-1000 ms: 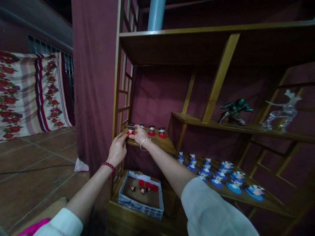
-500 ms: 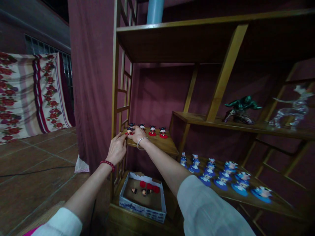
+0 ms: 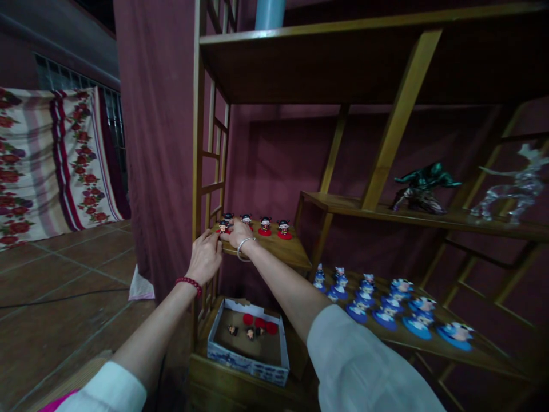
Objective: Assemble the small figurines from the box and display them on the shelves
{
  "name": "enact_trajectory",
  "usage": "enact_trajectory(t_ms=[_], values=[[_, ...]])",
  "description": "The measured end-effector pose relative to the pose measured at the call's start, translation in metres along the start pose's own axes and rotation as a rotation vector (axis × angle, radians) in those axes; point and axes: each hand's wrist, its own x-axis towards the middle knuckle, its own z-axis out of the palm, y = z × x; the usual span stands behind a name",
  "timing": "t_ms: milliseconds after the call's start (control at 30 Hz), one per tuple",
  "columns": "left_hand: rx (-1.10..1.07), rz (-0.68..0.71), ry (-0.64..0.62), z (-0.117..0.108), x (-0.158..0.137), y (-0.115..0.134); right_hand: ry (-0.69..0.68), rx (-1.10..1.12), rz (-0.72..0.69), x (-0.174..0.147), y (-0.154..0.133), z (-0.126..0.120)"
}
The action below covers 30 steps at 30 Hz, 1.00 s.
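Observation:
A small black-haired figurine (image 3: 223, 227) on a red base stands at the left front corner of a small wooden shelf (image 3: 281, 250). My left hand (image 3: 205, 256), with a red bead bracelet, reaches it from the left, fingers closed at its base. From the right, my right hand (image 3: 239, 234), wearing a silver bangle, pinches at the same figurine; its fingertips are partly hidden. Behind them stands another dark-haired figurine (image 3: 228, 218). To the right are further figurines on red bases, a half-covered one (image 3: 246, 220), one in the middle (image 3: 265, 225) and one at the right (image 3: 283, 229).
Below, an open cardboard box (image 3: 249, 366) holds loose figurines and red discs. Several blue-based figurines (image 3: 388, 309) line the lower right shelf. A green statue (image 3: 426, 186) and a clear deer ornament (image 3: 510, 189) stand above. A lattice side post (image 3: 198, 171) borders my left hand.
Both hands stay at the corner figurine, with only a slight shift of the fingers. The view has moved a little; the other figurines stand as before.

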Motion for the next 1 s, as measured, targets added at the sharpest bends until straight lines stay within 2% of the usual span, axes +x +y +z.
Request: enact_trajectory(t_ms=[400,633,1000], values=[[0.026,0.033,0.039,0.001,0.0,0.0,0.018,-0.019,-0.006,0.0,0.002,0.002],[0.015,0.02,0.04,0.002,-0.002,-0.003,-0.026,-0.092,0.002,-0.008,-0.006,-0.005],[-0.04,-0.008,0.075,0.002,-0.019,0.006,0.065,-0.105,0.024,-0.031,-0.005,-0.015]])
